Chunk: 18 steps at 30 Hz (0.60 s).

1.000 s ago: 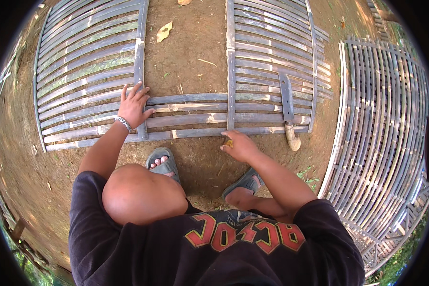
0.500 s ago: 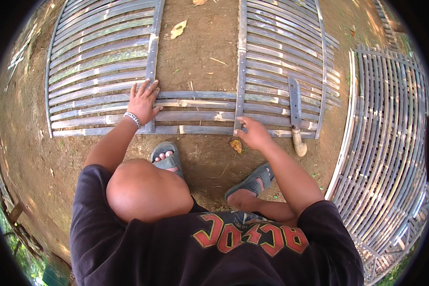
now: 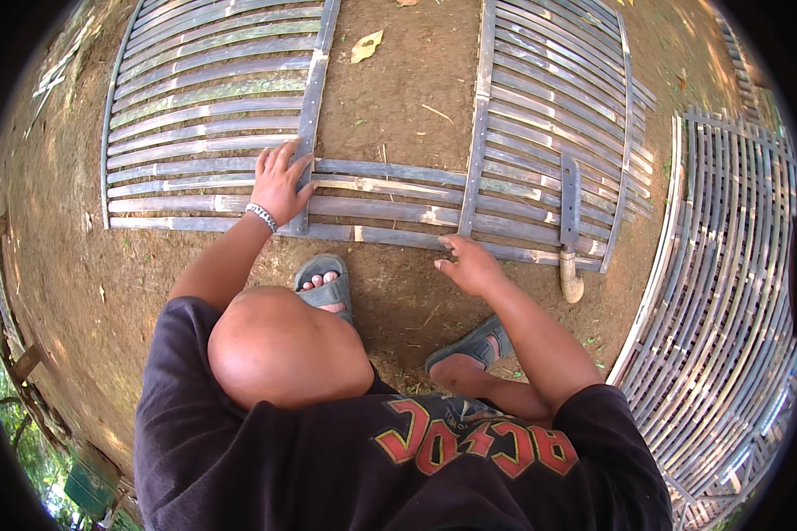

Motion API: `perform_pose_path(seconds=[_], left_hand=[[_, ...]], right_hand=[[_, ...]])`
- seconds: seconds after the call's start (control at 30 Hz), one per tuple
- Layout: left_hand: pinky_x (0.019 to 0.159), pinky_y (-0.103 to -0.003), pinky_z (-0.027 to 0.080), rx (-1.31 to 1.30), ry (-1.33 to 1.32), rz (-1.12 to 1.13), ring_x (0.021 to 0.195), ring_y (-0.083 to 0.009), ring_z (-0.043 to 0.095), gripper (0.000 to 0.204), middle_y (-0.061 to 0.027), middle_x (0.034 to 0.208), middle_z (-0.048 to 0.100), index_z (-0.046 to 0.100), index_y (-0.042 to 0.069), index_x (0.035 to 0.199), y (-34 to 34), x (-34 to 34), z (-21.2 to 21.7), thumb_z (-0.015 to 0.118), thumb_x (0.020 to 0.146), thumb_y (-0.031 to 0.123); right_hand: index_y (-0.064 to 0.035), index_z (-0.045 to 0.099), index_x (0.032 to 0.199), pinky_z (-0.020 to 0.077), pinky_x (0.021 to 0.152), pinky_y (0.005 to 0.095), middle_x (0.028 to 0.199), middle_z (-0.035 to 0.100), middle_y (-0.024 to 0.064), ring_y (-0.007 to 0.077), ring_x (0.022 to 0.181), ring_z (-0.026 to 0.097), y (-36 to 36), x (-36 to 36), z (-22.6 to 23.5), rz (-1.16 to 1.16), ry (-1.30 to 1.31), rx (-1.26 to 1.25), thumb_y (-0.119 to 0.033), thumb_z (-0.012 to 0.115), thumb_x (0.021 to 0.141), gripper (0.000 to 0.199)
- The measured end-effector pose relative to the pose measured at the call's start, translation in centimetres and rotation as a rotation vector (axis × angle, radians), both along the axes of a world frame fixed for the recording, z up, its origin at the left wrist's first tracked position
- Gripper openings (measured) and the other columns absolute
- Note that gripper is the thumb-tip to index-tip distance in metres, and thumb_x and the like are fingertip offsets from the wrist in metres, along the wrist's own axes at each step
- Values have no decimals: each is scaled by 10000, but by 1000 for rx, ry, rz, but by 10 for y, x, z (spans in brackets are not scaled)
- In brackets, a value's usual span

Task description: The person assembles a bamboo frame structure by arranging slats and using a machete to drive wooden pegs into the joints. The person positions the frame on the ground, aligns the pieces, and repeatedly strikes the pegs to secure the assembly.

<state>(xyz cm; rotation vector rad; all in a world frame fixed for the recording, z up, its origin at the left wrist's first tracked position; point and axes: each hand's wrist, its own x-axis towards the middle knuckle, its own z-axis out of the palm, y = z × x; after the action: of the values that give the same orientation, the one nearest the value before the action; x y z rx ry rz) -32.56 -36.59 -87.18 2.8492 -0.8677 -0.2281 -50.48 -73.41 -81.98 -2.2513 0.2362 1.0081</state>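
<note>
Dirt ground (image 3: pixel 390 106) under a slatted bamboo panel (image 3: pixel 388 211), left hand (image 3: pixel 280 186) splayed on it, right hand (image 3: pixel 471 267) unclenched by its edge

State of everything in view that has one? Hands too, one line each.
Bamboo frame: lying flat, assembled
Left hand: open, spread on the frame
Right hand: open, thumb apart, at the frame's near edge
Knife: unsheathed, lying on the frame's right part
Bamboo panel: assembled, right of the frame
Sandals: worn
Bracelet: worn
Leaf: yellow, lying loose
</note>
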Motion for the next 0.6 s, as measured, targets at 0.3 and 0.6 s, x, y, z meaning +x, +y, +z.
perform_pose_path(seconds=[0.3, 0.6], left_hand=[[1218, -536, 217, 44, 72, 107, 1465, -314, 328, 713, -124, 1567, 376, 487, 133, 1453, -21, 21, 8, 752, 846, 393], [1213, -519, 211, 0, 66, 151, 1468, -351, 318, 853, -170, 1591, 342, 363, 83, 1524, 32, -27, -7, 763, 843, 406]], right_hand=[[-72, 558, 1382, 467, 1045, 469, 1339, 607, 218, 383, 1230, 579, -35, -5, 2, -335, -138, -97, -261, 736, 882, 564], [-20, 259, 1567, 319, 1192, 492, 1566, 380, 196, 372, 1468, 328, -220, -106, -77, -508, -23, -1081, -305, 687, 854, 879]])
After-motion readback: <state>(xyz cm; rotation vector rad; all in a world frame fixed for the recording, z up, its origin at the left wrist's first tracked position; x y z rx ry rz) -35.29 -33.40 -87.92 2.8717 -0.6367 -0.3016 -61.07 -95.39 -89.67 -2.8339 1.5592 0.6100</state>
